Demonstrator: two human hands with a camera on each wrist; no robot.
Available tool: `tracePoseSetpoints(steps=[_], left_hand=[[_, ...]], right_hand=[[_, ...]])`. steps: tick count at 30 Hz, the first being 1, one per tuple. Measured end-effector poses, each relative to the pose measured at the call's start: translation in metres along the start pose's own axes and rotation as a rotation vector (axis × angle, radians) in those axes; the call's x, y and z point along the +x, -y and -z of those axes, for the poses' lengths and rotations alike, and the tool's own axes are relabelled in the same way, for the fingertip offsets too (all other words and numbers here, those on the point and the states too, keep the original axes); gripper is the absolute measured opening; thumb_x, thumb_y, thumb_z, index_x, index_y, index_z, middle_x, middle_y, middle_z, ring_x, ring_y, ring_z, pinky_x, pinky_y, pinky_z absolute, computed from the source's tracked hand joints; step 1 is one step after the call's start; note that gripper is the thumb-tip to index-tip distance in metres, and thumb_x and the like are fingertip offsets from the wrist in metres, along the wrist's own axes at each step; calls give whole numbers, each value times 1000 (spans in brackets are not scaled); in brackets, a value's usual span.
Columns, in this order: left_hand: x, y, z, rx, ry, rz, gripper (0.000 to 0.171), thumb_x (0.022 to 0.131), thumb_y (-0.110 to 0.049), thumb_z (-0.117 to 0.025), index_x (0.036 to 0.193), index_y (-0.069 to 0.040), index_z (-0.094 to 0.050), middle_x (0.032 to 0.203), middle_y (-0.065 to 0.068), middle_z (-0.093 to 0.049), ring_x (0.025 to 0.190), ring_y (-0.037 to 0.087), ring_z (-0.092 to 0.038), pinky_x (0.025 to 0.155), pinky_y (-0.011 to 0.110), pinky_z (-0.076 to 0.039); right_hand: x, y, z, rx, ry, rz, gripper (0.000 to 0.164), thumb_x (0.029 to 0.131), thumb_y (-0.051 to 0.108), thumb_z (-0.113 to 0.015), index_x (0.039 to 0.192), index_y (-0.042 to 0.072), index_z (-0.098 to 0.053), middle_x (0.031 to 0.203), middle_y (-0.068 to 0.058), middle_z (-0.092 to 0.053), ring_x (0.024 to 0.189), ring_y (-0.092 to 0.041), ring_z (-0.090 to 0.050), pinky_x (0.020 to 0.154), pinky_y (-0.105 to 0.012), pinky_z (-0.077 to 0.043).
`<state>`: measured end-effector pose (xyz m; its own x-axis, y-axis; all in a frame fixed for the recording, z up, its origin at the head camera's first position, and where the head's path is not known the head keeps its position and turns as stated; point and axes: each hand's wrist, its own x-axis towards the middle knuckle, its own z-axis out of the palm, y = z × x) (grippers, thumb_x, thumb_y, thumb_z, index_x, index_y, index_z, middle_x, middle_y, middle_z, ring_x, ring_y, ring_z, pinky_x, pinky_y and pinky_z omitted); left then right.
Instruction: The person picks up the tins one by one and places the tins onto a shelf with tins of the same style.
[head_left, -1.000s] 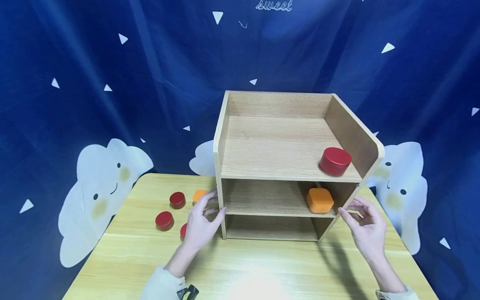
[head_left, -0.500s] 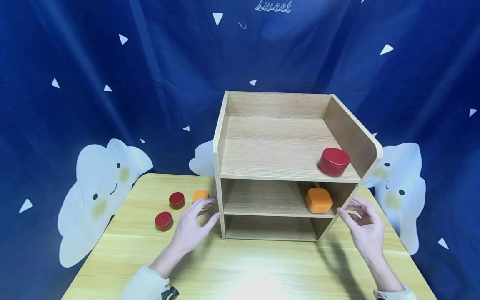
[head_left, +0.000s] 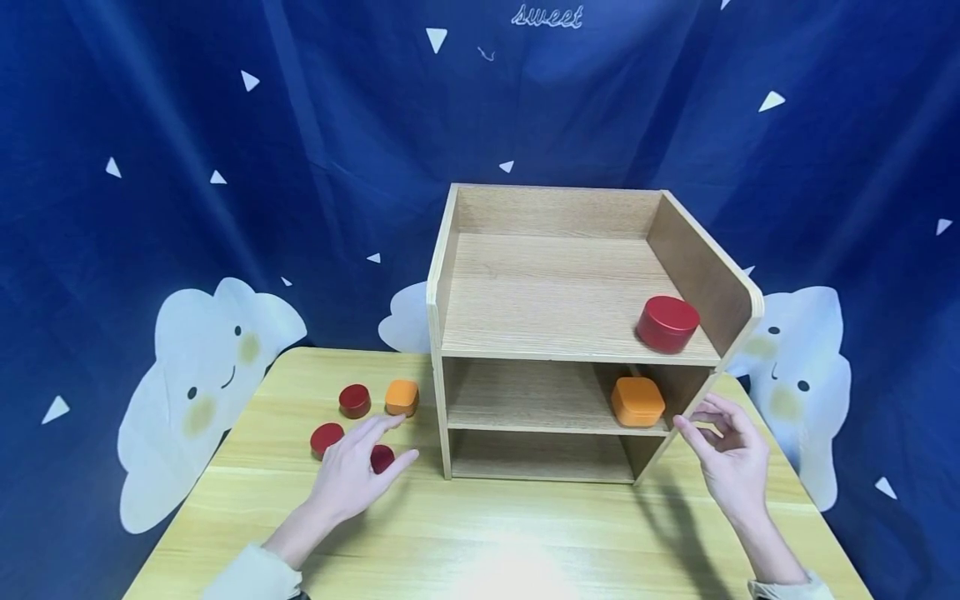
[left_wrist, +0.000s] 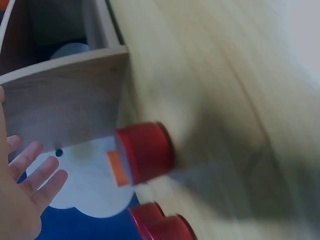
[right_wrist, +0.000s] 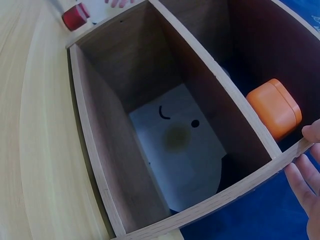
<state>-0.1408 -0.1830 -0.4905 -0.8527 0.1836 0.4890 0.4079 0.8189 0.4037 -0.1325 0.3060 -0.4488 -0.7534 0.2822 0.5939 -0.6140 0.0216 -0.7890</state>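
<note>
A wooden shelf unit [head_left: 570, 292] stands on the table. My right hand [head_left: 731, 458] holds the front edge of its right side panel, thumb on one side and fingers on the other in the right wrist view. An orange rounded-square tin [head_left: 638, 402] sits at the right of the middle level. On the top level, at the right, stands a round red tin [head_left: 667, 324]. My left hand [head_left: 341, 479] is off the shelf, thumb and fingers spread with nothing between them. It hovers by a small red tin [head_left: 382, 458], which it partly covers in the head view.
Left of the shelf lie two more red tins [head_left: 355, 401], one partly behind my left hand, and a small orange tin [head_left: 402, 397]. A blue curtain [head_left: 337, 167] with cloud shapes hangs behind the table [head_left: 480, 533].
My left hand has let go of the shelf's left side and moved left and toward me, uncovering the orange tin and a red tin. My right hand stays at the right panel.
</note>
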Motion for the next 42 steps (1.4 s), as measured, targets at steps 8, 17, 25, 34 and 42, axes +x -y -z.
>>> tracePoseSetpoints(steps=[8, 17, 25, 34, 42], left_hand=[[-15, 22, 0, 124, 80, -12, 72, 83, -53, -84, 140, -14, -64, 135, 6, -71, 123, 29, -67, 94, 52, -59], [-29, 31, -5, 209, 127, 60, 81, 85, -62, -78, 140, -5, -62, 128, 12, -68, 119, 31, -63, 97, 51, -53], [-37, 39, -12, 242, 167, 103, 81, 89, -60, -74, 141, 0, -60, 125, 19, -67, 115, 34, -63, 98, 53, -57], [-42, 48, -21, 247, 190, 138, 82, 90, -64, -72, 140, 1, -61, 123, 20, -66, 111, 35, -64, 93, 56, -59], [-44, 54, -27, 253, 179, 122, 76, 92, -58, -73, 137, 3, -61, 121, 22, -67, 113, 37, -65, 92, 55, -60]], right_hand=[[1, -1, -1, 19, -7, 15, 54, 76, -39, -58, 123, -14, -66, 96, 4, -76, 88, -3, -74, 76, -13, -60], [0, -3, 0, 97, 2, 48, 54, 75, -41, -57, 122, -15, -65, 97, -1, -77, 89, -6, -74, 75, -14, -60], [0, -1, 0, 3, -7, 20, 52, 77, -38, -59, 123, -14, -65, 95, 5, -76, 88, -2, -73, 74, -12, -60], [-1, -2, 0, -31, -11, -10, 48, 78, -35, -62, 123, -19, -61, 95, 7, -77, 88, -2, -73, 74, -13, -59], [-1, -2, 0, -21, -20, -13, 50, 75, -39, -59, 122, -22, -59, 94, 5, -76, 87, -3, -73, 73, -13, -60]])
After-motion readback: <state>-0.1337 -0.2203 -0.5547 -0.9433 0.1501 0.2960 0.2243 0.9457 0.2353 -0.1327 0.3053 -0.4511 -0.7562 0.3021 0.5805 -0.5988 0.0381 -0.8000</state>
